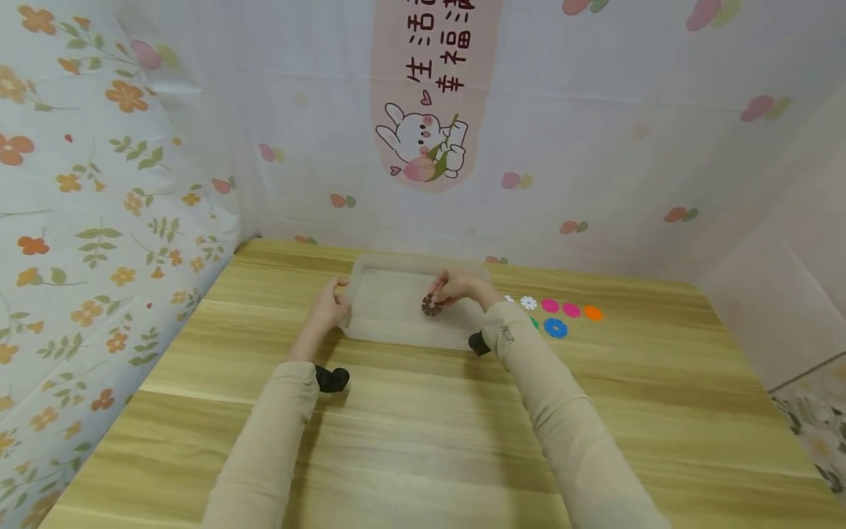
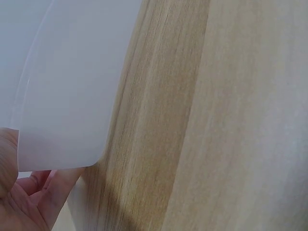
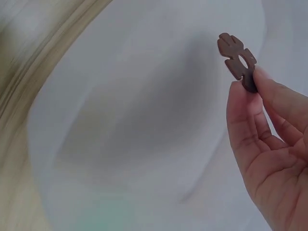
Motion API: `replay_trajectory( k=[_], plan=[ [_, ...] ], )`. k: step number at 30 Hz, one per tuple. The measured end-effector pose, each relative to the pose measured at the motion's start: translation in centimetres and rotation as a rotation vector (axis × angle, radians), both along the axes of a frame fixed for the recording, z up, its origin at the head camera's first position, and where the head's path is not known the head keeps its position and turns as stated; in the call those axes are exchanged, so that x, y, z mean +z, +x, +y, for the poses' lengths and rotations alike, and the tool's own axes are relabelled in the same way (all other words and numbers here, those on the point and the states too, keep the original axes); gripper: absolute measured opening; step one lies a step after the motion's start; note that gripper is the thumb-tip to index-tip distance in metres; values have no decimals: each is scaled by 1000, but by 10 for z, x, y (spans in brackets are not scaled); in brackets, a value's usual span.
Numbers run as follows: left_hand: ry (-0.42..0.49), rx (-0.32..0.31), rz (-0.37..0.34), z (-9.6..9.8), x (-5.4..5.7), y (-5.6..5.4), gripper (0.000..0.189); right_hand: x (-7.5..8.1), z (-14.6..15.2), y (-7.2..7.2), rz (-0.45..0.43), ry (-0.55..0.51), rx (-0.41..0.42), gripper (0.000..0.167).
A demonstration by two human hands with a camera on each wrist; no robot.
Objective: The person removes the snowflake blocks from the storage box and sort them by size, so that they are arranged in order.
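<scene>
A translucent white plastic tray [image 1: 390, 308] lies on the wooden table. At its left end, my left hand [image 1: 330, 306] grips the wall; in the left wrist view, the fingers [image 2: 60, 190] curl under the tray's corner. My right hand [image 1: 458, 286] is over the right half of the tray, pinching a brown flower-shaped disc [image 1: 432, 306] between thumb and fingertips. Close up in the right wrist view, the brown disc [image 3: 233, 48] has notched petals and a hole in its centre, and it stands tilted above the tray floor.
Right of the tray lie flat notched discs: white [image 1: 528, 302], pink [image 1: 550, 306], orange [image 1: 593, 314] and blue [image 1: 556, 328], with a green disc [image 1: 534, 322] partly behind my right sleeve [image 1: 529, 360]. A patterned cloth [image 1: 297, 198] hangs along the table's back edge.
</scene>
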State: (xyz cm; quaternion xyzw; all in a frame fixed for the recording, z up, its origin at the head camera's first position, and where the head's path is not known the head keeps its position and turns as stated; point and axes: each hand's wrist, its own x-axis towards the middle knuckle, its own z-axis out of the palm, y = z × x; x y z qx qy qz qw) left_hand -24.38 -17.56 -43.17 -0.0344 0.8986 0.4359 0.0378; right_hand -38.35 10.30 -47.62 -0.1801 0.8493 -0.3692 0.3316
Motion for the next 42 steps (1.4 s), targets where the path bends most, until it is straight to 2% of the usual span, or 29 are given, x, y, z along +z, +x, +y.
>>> replay_trajectory(
  k=[2, 3, 5, 7, 9, 12, 16, 20, 22, 24, 26, 28, 30, 31, 33, 36, 39, 42],
  plan=[
    [5, 2, -5, 0, 1, 0, 50, -11, 10, -7, 16, -91, 26, 17],
    [5, -2, -6, 0, 1, 0, 50, -1, 11, 2, 14, -76, 4, 18],
    [10, -9, -10, 0, 2, 1, 51, 30, 9, 26, 27, -29, -42, 19],
    [14, -14, -18, 1, 2, 1, 52, 53, 11, 42, 48, -35, -64, 20],
    [16, -17, -19, 1, 2, 1, 52, 84, 8, 67, 77, 45, -113, 23],
    [17, -16, -25, 1, 2, 2, 52, 102, 15, 80, 85, 56, -115, 27],
    [24, -21, -31, -1, 1, 0, 52, 115, 25, 85, 50, 29, -128, 27],
    [24, -21, -33, -2, 2, -1, 52, 118, 33, 85, 66, 16, -174, 29],
    [27, -22, -34, -1, 3, -1, 52, 113, 40, 81, 73, 1, -192, 29],
    [26, -23, -39, -1, 3, 0, 53, 103, 52, 72, 72, -44, -179, 27],
    [26, -22, -43, 0, 3, 0, 53, 74, 74, 47, 61, -140, -157, 23],
    [17, -21, -40, 0, 3, -1, 52, 64, 87, 37, 38, -166, -158, 23],
    [6, -17, -40, 0, 2, -1, 52, 61, 93, 33, 55, -134, -187, 27],
    [5, -15, -40, 0, 2, -1, 52, 63, 94, 35, 59, -121, -212, 28],
    [0, -12, -45, 1, 2, -2, 51, 91, 88, 59, 58, -40, -253, 32],
    [-8, -15, -51, 1, 3, -2, 52, 111, 89, 79, 48, -48, -268, 33],
    [-13, -16, -50, 1, 4, -1, 52, 116, 98, 87, 18, -78, -288, 35],
    [-12, -17, -37, 1, 3, -1, 52, 110, 110, 89, 15, -95, -315, 36]
  ],
)
